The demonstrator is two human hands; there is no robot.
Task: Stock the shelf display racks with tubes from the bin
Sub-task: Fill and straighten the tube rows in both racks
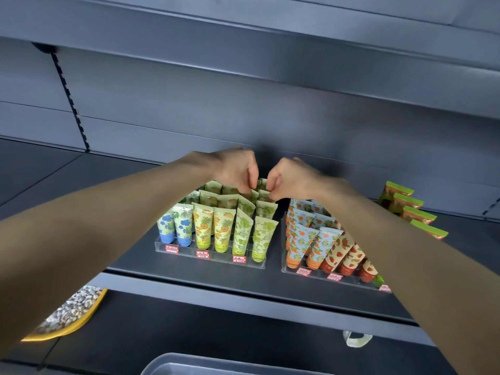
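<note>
A clear display rack [211, 255] on the dark shelf holds rows of upright tubes: blue flower ones [176, 226], yellow pineapple ones [213, 228] and green ones [254, 234]. Both my arms reach over it to the back rows. My left hand [235, 169] pinches the top of a green tube [253, 194] in a back row. My right hand [289, 177] pinches the top of a neighbouring green tube [263, 192]. A second clear rack [335, 278] to the right holds orange and strawberry tubes [332, 250], partly hidden by my right arm. The grey bin's rim [205, 361] shows at the bottom edge.
Several green-topped packets [405, 204] lie in a row at the far right of the shelf. A yellow tray of pale pieces [70, 312] sits on the lower shelf at left. A white loop [355, 339] lies on the lower shelf. An upper shelf overhangs.
</note>
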